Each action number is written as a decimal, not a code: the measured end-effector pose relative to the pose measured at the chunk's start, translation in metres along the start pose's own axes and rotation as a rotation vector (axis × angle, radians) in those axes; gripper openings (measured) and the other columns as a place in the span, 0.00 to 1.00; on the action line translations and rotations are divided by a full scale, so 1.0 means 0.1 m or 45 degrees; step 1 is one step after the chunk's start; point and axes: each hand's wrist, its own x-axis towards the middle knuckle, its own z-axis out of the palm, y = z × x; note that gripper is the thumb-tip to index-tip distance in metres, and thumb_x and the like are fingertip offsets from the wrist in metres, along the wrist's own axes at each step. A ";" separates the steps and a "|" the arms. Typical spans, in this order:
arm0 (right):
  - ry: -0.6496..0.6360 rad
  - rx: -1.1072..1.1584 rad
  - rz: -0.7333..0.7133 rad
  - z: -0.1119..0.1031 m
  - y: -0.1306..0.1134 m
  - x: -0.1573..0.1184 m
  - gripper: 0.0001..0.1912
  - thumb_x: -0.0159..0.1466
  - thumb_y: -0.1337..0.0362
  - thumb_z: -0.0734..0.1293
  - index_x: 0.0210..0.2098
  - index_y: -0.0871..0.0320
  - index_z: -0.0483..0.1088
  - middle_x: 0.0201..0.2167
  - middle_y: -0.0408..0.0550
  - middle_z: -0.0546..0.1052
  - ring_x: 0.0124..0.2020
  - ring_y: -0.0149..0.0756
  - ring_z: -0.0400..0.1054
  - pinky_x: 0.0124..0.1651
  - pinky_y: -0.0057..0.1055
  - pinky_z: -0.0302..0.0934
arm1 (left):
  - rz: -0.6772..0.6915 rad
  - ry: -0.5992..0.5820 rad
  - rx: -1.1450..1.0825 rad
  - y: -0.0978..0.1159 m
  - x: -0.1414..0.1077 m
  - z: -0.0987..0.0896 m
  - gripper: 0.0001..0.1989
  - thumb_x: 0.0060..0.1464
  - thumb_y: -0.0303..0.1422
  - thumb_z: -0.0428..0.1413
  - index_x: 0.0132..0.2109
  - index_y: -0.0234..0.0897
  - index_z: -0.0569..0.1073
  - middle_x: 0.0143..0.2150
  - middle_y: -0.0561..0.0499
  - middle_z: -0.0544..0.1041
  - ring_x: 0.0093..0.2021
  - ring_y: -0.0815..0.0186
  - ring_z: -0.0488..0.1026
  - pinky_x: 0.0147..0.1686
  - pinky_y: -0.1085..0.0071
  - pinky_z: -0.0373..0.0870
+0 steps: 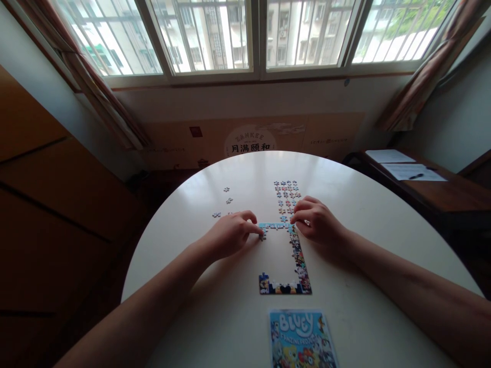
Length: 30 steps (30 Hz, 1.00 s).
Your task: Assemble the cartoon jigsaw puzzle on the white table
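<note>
On the white round table lies a partly built puzzle border (303,266), with a top edge, a right side, a bottom edge and short parts of the left side. My left hand (236,232) has its index finger on a piece at the border's top left corner, the fingers apart. At the top right corner, my right hand (314,220) is closed, thumb and index finger together; what it holds, if anything, is too small to name. Loose pieces (286,194) stand in rows beyond the border. A few more pieces (229,200) lie beyond my left hand.
A Bluey picture card (301,337) lies at the near edge of the view. To the right, a brown side table (452,197) bears papers (412,172) and a pen. Behind the round table (169,230) stand a printed box panel (172,135) and windows.
</note>
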 end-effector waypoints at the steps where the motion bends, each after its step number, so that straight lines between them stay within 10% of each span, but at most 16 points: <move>1: -0.014 0.006 -0.005 0.00 0.00 0.00 0.14 0.58 0.75 0.64 0.27 0.53 0.79 0.31 0.47 0.78 0.36 0.40 0.68 0.44 0.39 0.65 | -0.001 0.001 -0.003 0.00 0.00 0.00 0.24 0.61 0.22 0.49 0.48 0.54 0.83 0.52 0.50 0.78 0.42 0.63 0.77 0.39 0.65 0.72; 30: 0.059 0.024 -0.025 0.01 0.03 -0.04 0.16 0.57 0.76 0.65 0.28 0.50 0.80 0.31 0.45 0.77 0.36 0.41 0.69 0.41 0.39 0.67 | 0.025 0.101 -0.155 -0.01 0.04 0.06 0.14 0.55 0.26 0.54 0.37 0.44 0.84 0.44 0.51 0.81 0.33 0.68 0.75 0.33 0.70 0.68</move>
